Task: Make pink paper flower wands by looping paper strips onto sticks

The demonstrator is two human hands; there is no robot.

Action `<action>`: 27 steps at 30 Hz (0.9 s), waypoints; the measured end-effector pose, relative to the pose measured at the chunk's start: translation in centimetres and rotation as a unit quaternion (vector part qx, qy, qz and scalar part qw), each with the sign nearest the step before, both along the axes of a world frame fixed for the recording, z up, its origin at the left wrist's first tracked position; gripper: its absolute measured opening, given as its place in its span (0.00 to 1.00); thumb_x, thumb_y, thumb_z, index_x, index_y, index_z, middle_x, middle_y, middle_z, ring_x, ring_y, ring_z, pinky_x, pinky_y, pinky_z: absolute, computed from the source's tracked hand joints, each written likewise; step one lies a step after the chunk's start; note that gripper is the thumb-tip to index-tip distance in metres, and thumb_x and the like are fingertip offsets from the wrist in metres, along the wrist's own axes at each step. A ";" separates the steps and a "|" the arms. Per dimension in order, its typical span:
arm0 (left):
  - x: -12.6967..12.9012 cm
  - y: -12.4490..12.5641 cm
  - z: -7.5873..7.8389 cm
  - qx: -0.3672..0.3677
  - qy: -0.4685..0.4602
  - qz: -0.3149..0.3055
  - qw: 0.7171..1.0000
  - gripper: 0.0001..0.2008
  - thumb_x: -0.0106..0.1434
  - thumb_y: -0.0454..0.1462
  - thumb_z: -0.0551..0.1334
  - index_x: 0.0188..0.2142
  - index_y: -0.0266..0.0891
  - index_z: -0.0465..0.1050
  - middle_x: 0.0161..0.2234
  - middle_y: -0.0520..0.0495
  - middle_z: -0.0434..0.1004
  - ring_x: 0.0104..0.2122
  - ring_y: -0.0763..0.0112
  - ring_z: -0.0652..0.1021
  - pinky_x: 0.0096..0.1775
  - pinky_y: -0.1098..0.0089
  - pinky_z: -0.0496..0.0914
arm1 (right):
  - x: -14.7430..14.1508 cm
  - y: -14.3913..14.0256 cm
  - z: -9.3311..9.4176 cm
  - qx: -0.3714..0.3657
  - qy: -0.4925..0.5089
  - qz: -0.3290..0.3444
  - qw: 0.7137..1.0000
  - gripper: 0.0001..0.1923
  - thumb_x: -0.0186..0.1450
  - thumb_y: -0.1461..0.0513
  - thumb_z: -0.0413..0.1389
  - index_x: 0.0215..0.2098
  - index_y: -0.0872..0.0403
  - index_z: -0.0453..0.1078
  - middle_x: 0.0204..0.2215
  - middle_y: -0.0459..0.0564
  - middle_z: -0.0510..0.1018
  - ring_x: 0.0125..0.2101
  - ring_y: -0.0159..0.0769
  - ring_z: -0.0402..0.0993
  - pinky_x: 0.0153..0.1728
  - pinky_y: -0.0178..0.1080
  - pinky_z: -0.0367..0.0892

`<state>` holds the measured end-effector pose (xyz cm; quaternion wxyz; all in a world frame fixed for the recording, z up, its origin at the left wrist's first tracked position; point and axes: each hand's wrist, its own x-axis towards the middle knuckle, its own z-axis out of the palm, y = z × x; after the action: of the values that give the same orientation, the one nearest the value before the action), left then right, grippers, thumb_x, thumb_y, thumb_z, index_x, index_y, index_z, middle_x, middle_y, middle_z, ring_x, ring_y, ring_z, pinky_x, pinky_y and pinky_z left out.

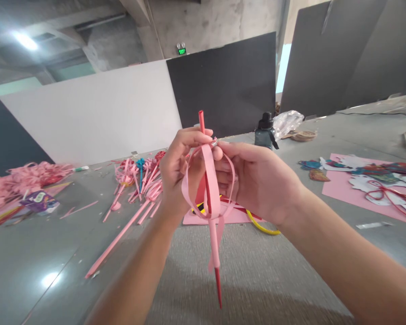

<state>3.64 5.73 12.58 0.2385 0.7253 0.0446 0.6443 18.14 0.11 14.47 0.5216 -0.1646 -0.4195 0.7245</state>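
Observation:
A thin red stick (218,284) stands nearly upright in front of me, with pink paper strips (209,180) looped around its upper part. My left hand (176,174) grips the stick and the loops from the left, thumb near the top. My right hand (257,180) pinches the top ends of the pink strips against the stick from the right. A pink strip tail hangs down along the lower stick.
On the grey floor lie finished pink paper flowers on sticks (135,180), a pink heap (27,178) at left, a pink sheet with yellow-handled scissors (262,225) under my hands, a dark bottle (265,131), and a pink sheet with coloured cut-outs (368,180) at right.

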 end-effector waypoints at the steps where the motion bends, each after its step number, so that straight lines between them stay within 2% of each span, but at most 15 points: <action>1: 0.0 0.0 0.0 0.007 -0.002 0.008 1.000 0.04 0.69 0.40 0.67 0.43 0.47 0.78 0.50 0.47 0.75 0.40 0.68 0.79 0.45 0.64 0.77 | 0.0 0.0 0.0 0.000 0.002 0.001 1.000 0.13 0.68 0.57 0.59 0.28 0.55 0.70 0.24 0.43 0.61 0.23 0.28 0.58 0.26 0.34 0.61; 6: 0.0 0.1 0.2 0.030 -0.012 0.048 0.998 0.06 0.67 0.42 0.70 0.41 0.46 0.79 0.47 0.47 0.77 0.43 0.65 0.79 0.48 0.62 0.76 | 0.1 0.0 -0.2 0.003 -0.010 0.006 1.000 0.12 0.68 0.56 0.59 0.30 0.54 0.73 0.23 0.43 0.64 0.22 0.28 0.60 0.24 0.34 0.63; 12: 0.1 0.0 0.2 0.035 0.005 0.088 0.996 0.05 0.67 0.42 0.68 0.40 0.46 0.78 0.47 0.47 0.77 0.44 0.63 0.79 0.46 0.62 0.76 | -0.1 0.0 -0.1 0.016 -0.015 0.002 1.000 0.13 0.70 0.58 0.57 0.28 0.54 0.74 0.24 0.45 0.69 0.23 0.29 0.64 0.26 0.36 0.68; 16: 0.1 -0.2 0.1 0.024 0.004 0.083 0.996 0.05 0.68 0.42 0.67 0.41 0.45 0.75 0.48 0.46 0.76 0.47 0.62 0.79 0.46 0.63 0.76 | -0.1 0.0 -0.2 0.029 -0.024 0.001 0.999 0.13 0.69 0.57 0.58 0.29 0.54 0.75 0.25 0.45 0.71 0.24 0.30 0.66 0.27 0.35 0.66; 20: 0.2 -0.1 0.1 -0.009 -0.005 0.066 0.998 0.07 0.68 0.43 0.67 0.40 0.46 0.74 0.50 0.47 0.76 0.42 0.65 0.79 0.43 0.64 0.76 | -0.2 -0.3 -0.2 0.034 -0.053 -0.010 0.998 0.13 0.70 0.56 0.58 0.31 0.55 0.76 0.28 0.46 0.73 0.25 0.30 0.66 0.27 0.35 0.65; 24: 0.2 0.1 0.3 -0.029 -0.049 0.026 0.998 0.05 0.68 0.42 0.67 0.40 0.45 0.74 0.49 0.48 0.76 0.38 0.69 0.80 0.42 0.65 0.77 | -0.2 -0.2 0.1 0.056 -0.099 -0.066 0.991 0.13 0.69 0.56 0.58 0.31 0.54 0.76 0.29 0.48 0.75 0.26 0.31 0.69 0.28 0.36 0.65; 27: -0.2 0.5 0.5 -0.043 -0.067 0.025 0.997 0.03 0.69 0.39 0.67 0.41 0.45 0.75 0.48 0.48 0.77 0.40 0.69 0.80 0.46 0.64 0.76 | 0.3 0.2 0.4 0.090 -0.156 -0.139 0.974 0.14 0.70 0.57 0.57 0.29 0.55 0.74 0.26 0.48 0.74 0.25 0.31 0.67 0.27 0.35 0.62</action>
<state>3.48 6.21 13.08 0.2559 0.6686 0.0739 0.6943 18.42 0.31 14.89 0.5579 -0.2844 -0.5320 0.5700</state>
